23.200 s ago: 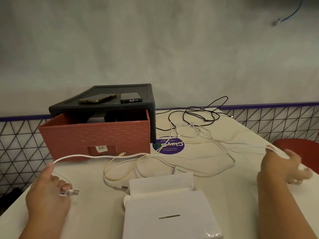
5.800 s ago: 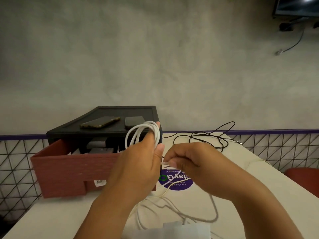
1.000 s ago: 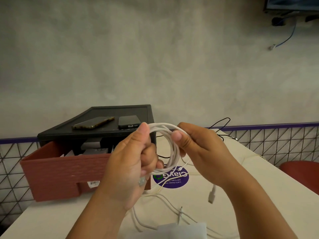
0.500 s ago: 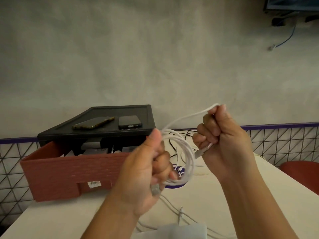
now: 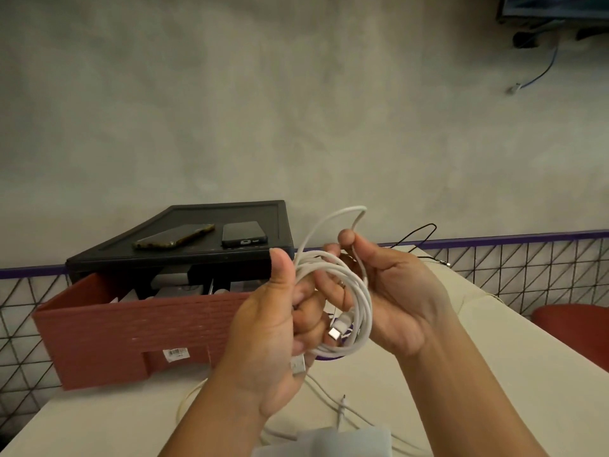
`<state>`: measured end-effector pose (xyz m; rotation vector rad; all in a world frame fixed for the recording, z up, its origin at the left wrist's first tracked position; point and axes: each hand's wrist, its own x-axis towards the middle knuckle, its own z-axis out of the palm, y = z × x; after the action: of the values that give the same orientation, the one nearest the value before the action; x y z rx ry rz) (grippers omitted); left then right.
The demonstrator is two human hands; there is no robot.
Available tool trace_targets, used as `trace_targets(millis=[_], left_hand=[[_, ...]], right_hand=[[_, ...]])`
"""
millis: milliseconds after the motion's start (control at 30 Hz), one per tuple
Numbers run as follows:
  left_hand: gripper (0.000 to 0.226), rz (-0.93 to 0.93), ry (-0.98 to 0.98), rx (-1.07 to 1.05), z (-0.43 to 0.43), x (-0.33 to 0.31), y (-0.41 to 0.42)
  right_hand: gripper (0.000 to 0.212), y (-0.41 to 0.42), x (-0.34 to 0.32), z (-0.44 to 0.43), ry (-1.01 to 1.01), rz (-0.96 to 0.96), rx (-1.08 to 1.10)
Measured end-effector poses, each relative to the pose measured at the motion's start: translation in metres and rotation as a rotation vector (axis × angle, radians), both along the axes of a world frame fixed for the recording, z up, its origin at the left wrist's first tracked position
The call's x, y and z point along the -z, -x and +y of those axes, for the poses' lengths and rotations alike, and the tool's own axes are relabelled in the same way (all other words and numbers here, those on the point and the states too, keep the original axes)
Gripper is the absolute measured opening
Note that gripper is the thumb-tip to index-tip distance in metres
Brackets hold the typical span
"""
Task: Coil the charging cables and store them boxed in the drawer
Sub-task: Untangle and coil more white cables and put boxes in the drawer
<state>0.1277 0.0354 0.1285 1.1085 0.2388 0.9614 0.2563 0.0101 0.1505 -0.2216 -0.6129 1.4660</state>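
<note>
I hold a white charging cable [image 5: 361, 301], wound into a small coil, up in front of me above the table. My left hand [image 5: 280, 328] grips the coil's left side, thumb on top. My right hand [image 5: 392, 291] pinches the cable's loose end, which arcs up over the fingers; its metal plug [image 5: 336, 331] hangs inside the coil. Behind stands the red drawer [image 5: 131, 334], pulled open out of a black cabinet [image 5: 204, 252]. Only the top edge of a white box [image 5: 333, 441] shows at the bottom.
Two phones [image 5: 174, 237] [image 5: 244, 234] lie on the cabinet top. More white cables [image 5: 342, 407] trail over the cream table [image 5: 514, 367], and a black cable [image 5: 418, 235] lies at its far edge. A red chair [image 5: 573, 328] stands at the right. Behind runs a wire mesh fence.
My right hand has come down from its raised fist and opened toward the coil. The loose end now loops over my fingers, and the plug hangs inside the coil.
</note>
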Motion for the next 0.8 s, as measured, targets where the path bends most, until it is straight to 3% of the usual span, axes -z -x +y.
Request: trace_targets(millis=[67,233,300,467,633,800], left_hand=[[0.051,0.015,-0.013,-0.058,-0.003,-0.001,-0.001],[0.047,-0.026,-0.029,-0.215,-0.001,-0.005,-0.001],[0.046,-0.032,-0.049,-0.285,0.005,-0.008,0.004],[0.047,-0.019,-0.103,-0.430,0.013,-0.012,0.014],[0.049,0.014,-0.170,-0.484,0.014,-0.013,0.016],[0.047,0.031,-0.254,-0.483,0.012,-0.011,0.014]], right_hand=[[0.019,0.003,0.000,0.001,0.040,-0.102,0.025],[0.036,0.013,0.006,0.001,0.077,-0.604,0.208],[0.021,0.020,0.005,-0.002,0.083,-0.706,0.271],[0.032,0.027,0.003,-0.007,0.112,-0.803,0.144],[0.041,0.032,0.007,-0.008,0.084,-1.023,0.083],[0.019,0.037,0.007,-0.007,0.106,-0.985,0.162]])
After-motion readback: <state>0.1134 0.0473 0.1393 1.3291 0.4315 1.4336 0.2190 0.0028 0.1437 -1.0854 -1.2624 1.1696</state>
